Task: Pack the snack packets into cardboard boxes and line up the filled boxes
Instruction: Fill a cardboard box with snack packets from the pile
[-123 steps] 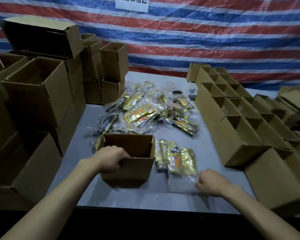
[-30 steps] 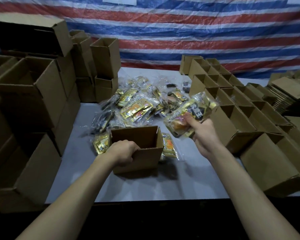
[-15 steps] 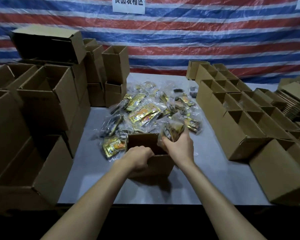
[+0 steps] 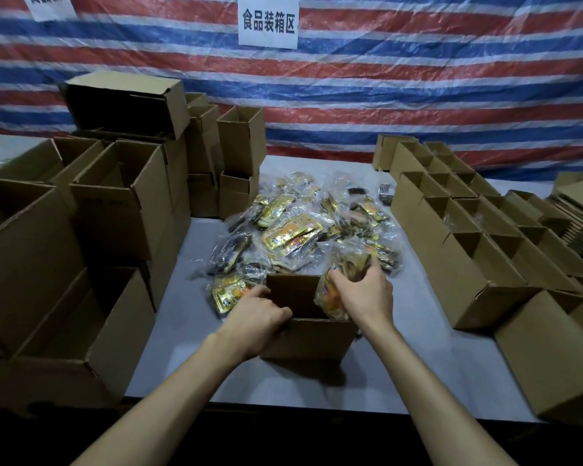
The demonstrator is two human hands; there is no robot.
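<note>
A small open cardboard box (image 4: 312,338) stands near the table's front edge, between my arms. My left hand (image 4: 256,317) grips its left rim, thumb outside and fingers curled over the edge. My right hand (image 4: 364,290) holds a clear bag of gold and orange snack packets (image 4: 337,290) at the box's right rim, partly inside the opening. Behind the box lies a heap of bagged snack packets (image 4: 300,230). One more bag (image 4: 228,292) lies just left of the box.
Rows of open small boxes (image 4: 468,237) run along the right side, with a closed one (image 4: 552,358) at the front right. Larger boxes (image 4: 115,203) are stacked on the left. The grey table (image 4: 418,364) ends at a striped tarp wall (image 4: 350,95) with a white sign (image 4: 268,23).
My right hand has carried the bag of packets from the right, down to the box, and is pressing it into the opening. My left hand has stayed on the box's left rim.
</note>
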